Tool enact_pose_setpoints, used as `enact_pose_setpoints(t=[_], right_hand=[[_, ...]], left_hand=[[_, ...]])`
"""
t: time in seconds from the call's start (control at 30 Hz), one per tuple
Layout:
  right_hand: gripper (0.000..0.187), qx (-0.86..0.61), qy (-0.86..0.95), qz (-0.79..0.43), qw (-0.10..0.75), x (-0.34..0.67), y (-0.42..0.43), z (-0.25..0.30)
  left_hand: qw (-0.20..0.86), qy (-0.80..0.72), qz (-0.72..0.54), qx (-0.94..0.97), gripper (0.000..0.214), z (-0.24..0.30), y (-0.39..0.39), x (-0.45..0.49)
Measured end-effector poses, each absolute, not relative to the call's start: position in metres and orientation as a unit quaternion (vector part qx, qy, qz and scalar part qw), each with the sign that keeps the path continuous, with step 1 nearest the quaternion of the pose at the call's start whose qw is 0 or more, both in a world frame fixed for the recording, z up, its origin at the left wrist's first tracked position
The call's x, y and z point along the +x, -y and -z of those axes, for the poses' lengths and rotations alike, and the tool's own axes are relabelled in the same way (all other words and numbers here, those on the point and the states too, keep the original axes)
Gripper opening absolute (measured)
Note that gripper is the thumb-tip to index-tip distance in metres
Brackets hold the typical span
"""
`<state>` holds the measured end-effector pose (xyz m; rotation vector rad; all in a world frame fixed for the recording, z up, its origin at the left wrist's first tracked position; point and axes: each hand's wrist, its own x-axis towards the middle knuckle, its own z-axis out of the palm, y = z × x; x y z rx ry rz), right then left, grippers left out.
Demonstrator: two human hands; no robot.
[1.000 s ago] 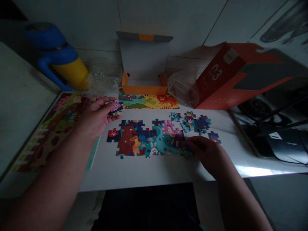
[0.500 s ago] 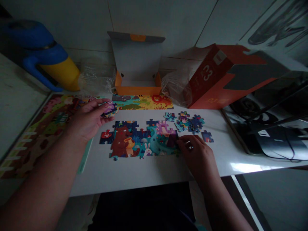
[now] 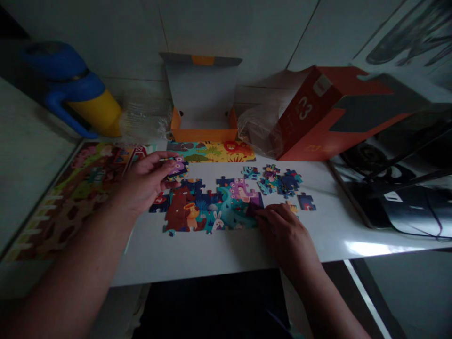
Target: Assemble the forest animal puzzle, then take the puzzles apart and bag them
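Joined puzzle (image 3: pixel 226 215) is lying just left of right hand (image 3: pixel 284 228) | right hand is bending fingers at its edge, grip unclear | apparently fitting that edge; next move likely calling for careful alignment | left hand (image 3: pixel 148 181) is pinching purple piece (image 3: pixel 179 168) | loose pieces (image 3: pixel 287 182) are lying beyond right hand
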<state>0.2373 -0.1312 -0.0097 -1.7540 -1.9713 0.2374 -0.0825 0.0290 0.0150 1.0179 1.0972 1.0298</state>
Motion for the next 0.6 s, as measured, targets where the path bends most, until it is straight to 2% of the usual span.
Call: enact_pose_setpoints(t=[0.13,0.33,0.6], right_hand=[[0.016,-0.663,0.660,-0.165,0.312,0.228,0.127,-0.003],[0.038,-0.600,0.534,-0.425,0.417,0.204,0.108,-0.010],[0.035,-0.586,0.474,-0.479,0.450,0.200,0.102,0.002]], left_hand=[[0.662,-0.455,-0.361,0.474,0.037,-0.022,-0.004,-0.050],[0.718,-0.398,-0.287,0.493,0.033,-0.028,0.030,-0.008],[0.745,-0.378,-0.287,0.469,0.042,-0.017,0.055,-0.005]])
